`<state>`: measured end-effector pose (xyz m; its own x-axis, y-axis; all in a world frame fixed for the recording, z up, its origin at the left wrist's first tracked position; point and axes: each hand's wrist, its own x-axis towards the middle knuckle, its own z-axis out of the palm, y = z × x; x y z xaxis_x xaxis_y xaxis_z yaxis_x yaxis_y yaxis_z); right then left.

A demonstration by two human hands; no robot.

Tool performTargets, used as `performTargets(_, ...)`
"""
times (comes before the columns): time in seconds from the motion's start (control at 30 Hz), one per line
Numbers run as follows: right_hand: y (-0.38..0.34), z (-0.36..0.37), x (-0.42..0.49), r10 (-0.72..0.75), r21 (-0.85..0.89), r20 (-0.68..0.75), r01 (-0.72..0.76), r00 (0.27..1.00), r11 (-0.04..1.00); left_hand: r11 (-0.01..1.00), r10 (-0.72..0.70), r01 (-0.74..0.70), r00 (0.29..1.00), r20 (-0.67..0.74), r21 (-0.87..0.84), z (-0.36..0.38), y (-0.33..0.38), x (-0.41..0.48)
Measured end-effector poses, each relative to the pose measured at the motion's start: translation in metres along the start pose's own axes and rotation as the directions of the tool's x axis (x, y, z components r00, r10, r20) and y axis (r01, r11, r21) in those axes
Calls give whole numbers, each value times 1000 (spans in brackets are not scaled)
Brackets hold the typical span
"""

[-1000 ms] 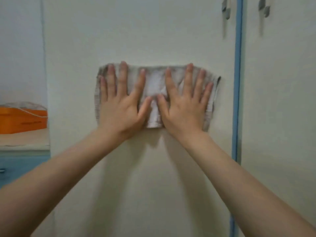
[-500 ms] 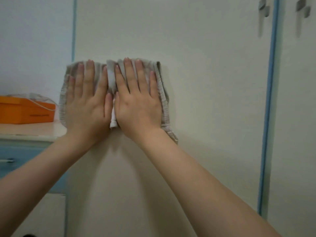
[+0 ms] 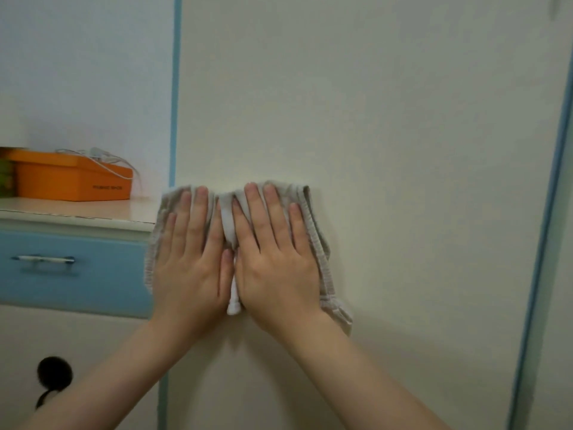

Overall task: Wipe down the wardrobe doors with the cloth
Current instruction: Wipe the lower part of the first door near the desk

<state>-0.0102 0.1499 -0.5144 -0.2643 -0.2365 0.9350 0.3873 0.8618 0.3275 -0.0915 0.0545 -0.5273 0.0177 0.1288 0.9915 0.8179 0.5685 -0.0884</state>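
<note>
Both hands and the cloth now sit lower and nearer the left edge of the door than half a second ago, and more of the neighbouring furniture has come into view. Across most of the view spreads the cream wardrobe door (image 3: 387, 150), bounded by a blue strip (image 3: 174, 88) on its left and another blue strip (image 3: 545, 212) on its right. Left of it stands a low cabinet (image 3: 77, 212) with a pale top, a blue drawer (image 3: 77, 274) with a metal handle (image 3: 43, 259), and a dark round hole (image 3: 54, 373) in the panel below. On the cabinet top rests an orange box (image 3: 74, 178) with a white cable (image 3: 105, 161) lying over its lid; a line of dark print runs along the front of the box, too blurred to read.

Pressed flat against the door is the grey cloth (image 3: 316, 243), bunched into folds, its left edge overlapping the door's left border and its lower right corner hanging free below the wrist. The left hand (image 3: 189, 268) lies palm-down on the left half, fingers straight and close together, gripping nothing. The right hand (image 3: 276, 268) lies the same way on the right half, fingers extended and slightly spread. The thumbs meet in the middle, where a pale ridge of cloth rises between them. Fabric shows above all the fingertips and along the outer side of each hand.
</note>
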Motion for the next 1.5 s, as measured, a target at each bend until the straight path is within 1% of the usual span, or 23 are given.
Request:
performTargets(0.1, -11, 3, -34, -55, 2, 56, 55, 997, 998, 1000, 14, -14, 999, 35, -13, 2, 1, -40)
performTargets(0.23, -21, 4, -78, -124, -9, 129, 126, 984, 992, 999, 27, -21, 991, 128, -47, 4, 4, -89)
performTargets(0.37, -15, -3, -87, -171, 8, 150, 171, 974, 985, 1000, 13, -7, 980, 199, -28, -2, 6, -101)
performTargets(0.47, 0, -9, -77, -182, 33, 136, 179, 974, 983, 1000, -9, 11, 980, 200, -5, -1, 11, -94)
performTargets(0.6, 28, -18, -57, -146, -26, 75, 148, 987, 989, 999, -34, 32, 988, 152, 20, 0, 23, -59)
performTargets(0.8, 91, -34, -2, -52, -152, -5, 51, 999, 987, 996, -84, 80, 992, 95, 41, 5, 49, 36)
performTargets(0.87, 112, -41, 18, -32, -168, -13, 29, 999, 985, 998, -46, 43, 996, 81, 40, 6, 64, 67)
performTargets(0.97, 138, -51, 44, 58, -168, -2, -57, 998, 984, 999, 18, -20, 998, 68, 38, 10, 92, 107)
performTargets(1.07, 156, -59, 54, 126, -147, -12, -126, 992, 981, 999, 25, -26, 998, 56, 30, 14, 117, 133)
performTargets(1.17, 164, -62, 43, 161, -115, -55, -167, 985, 979, 999, 41, -41, 998, 44, 3, 20, 133, 132)
performTargets(1.27, 160, -60, 16, 189, -85, -85, -196, 978, 977, 993, 107, -105, 994, 36, -44, 23, 144, 111)
performTargets(1.5, 150, -53, -68, 196, -101, -88, -205, 977, 974, 964, 251, -249, 968, 12, -91, 35, 165, 41)
